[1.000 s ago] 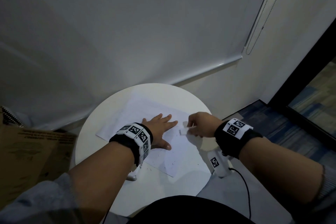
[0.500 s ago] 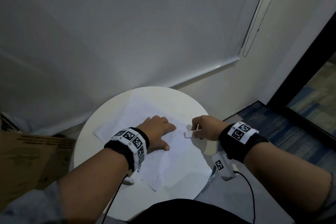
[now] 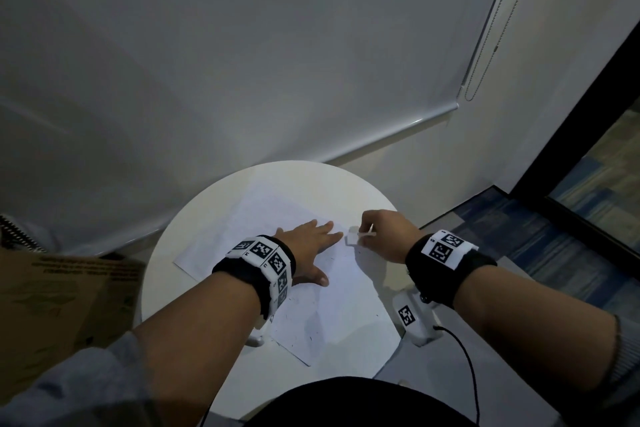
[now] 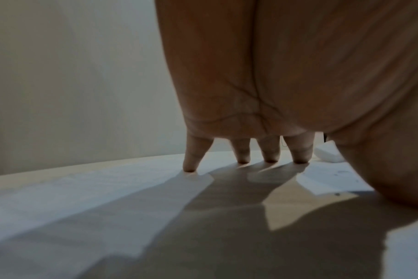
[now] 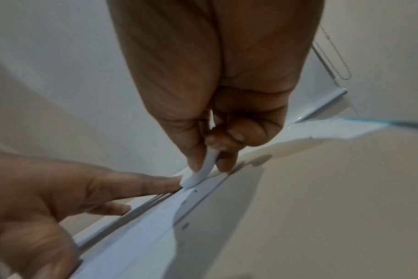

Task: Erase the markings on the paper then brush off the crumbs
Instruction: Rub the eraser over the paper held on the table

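A white sheet of paper (image 3: 332, 305) lies on the round white table (image 3: 194, 225), with small dark specks scattered over its near half. My left hand (image 3: 308, 246) lies flat on the paper with straight, spread fingers (image 4: 191, 162) pressing it down. My right hand (image 3: 384, 232) pinches a small white eraser (image 3: 352, 238) between thumb and fingers, its lower end on the paper just beyond my left fingertips. The right wrist view shows the eraser (image 5: 200, 175) touching the sheet beside my left index finger (image 5: 143, 185).
A brown cardboard box (image 3: 62, 308) stands left of the table. A white roller blind (image 3: 242, 62) hangs behind it, its bead chain (image 3: 491, 45) at the right. A black cable (image 3: 467, 371) trails from my right wrist over blue carpet (image 3: 540, 236).
The paper has turned and slid under my hands, its near corner now closer to me. My right hand with the eraser moved slightly right, then back against my left fingertips.
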`<state>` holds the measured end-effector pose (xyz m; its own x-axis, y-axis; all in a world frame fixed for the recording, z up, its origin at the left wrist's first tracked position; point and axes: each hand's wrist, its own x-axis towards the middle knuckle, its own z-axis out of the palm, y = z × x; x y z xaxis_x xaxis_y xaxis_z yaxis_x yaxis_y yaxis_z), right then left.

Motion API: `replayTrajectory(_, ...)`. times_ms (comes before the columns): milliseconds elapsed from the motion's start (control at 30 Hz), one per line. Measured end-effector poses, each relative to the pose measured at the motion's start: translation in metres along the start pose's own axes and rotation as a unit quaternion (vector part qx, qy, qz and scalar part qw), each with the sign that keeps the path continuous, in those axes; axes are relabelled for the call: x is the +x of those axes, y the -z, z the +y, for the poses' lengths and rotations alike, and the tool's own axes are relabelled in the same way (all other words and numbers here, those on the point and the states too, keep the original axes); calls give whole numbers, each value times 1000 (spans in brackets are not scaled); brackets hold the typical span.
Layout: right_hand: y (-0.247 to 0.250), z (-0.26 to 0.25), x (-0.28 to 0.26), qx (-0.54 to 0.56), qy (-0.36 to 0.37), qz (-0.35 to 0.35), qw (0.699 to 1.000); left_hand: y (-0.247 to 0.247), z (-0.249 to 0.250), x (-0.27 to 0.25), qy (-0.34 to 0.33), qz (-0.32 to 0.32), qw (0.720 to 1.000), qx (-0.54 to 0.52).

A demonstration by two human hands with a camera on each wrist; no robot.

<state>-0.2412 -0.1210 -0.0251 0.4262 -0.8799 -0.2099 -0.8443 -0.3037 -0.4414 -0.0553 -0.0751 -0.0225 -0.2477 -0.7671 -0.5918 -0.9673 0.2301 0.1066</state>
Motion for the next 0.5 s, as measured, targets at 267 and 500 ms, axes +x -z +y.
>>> replayTrajectory(267,5,-2,2,13,-7,-18,1000,0,-2,2,-1,0,1000,10)
replayTrajectory(500,6,2,0,24,-14,-56,998,1,-1,3,-4,1,1000,12)
